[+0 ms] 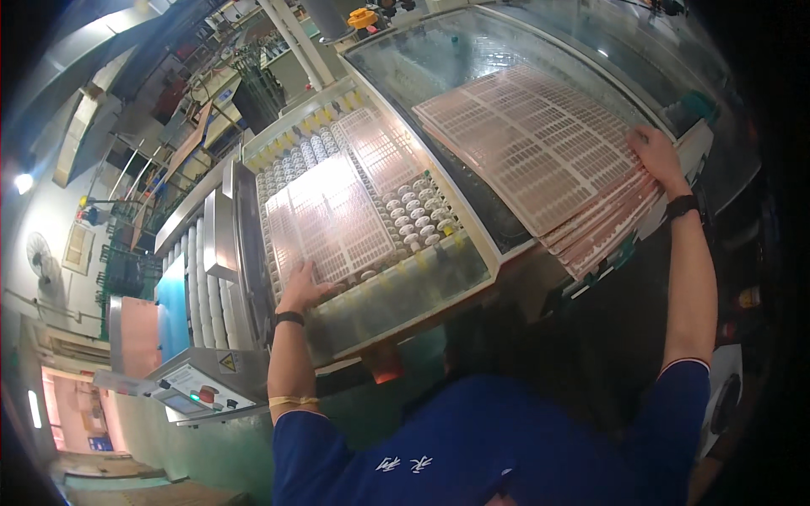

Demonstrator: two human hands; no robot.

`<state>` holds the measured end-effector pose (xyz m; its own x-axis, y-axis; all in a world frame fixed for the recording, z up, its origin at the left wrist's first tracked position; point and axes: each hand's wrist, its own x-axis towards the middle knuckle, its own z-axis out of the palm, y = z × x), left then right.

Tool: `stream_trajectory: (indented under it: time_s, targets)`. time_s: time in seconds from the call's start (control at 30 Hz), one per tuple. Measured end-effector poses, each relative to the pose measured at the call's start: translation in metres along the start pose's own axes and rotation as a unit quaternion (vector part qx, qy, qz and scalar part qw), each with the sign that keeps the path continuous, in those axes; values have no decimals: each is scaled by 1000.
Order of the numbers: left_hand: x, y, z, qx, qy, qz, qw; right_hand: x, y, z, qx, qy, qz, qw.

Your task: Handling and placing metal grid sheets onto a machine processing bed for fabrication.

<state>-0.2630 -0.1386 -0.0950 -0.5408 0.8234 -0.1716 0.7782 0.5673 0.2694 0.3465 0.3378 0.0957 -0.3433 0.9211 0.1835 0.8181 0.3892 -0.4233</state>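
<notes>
My left hand [302,289] rests with fingers apart at the near edge of a copper-coloured circuit panel [325,215] patterned with rows of small rectangles. That panel lies flat on the wheeled rollers of a conveyor. Beyond it to the right, a second copper panel [380,148] lies on the same rollers. My right hand [654,153] is closed over the right edge of a fanned stack of similar copper panels [540,152]. Its fingertips curl at the edge, partly hidden. The stack lies on a wet, see-through cover.
White conveyor wheels [413,215] show beside the panels, inside a pale frame [498,268]. Left of it are a metal housing [221,232], white rollers [207,287] and a control box [190,395] with a screen and red button. A yellow knob [363,18] stands at the back.
</notes>
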Motion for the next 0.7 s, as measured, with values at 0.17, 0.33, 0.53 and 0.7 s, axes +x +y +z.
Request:
stream_trajectory:
  time_s: [0.17,0.33,0.53,0.7]
  targets:
    - [2,6,0,12,-14,-11,1000,-1,13,7,-10,37,-17,999]
    - [-2,23,1,28,-27,-38,999,-4,9,4,-23,58,-12,998]
    - [1,72,-13,2,-31,12,999,-6,18,6,-54,59,-26,996]
    - [-3,184,-19,-101,152,213,960,4,14,9,-33,28,1,999]
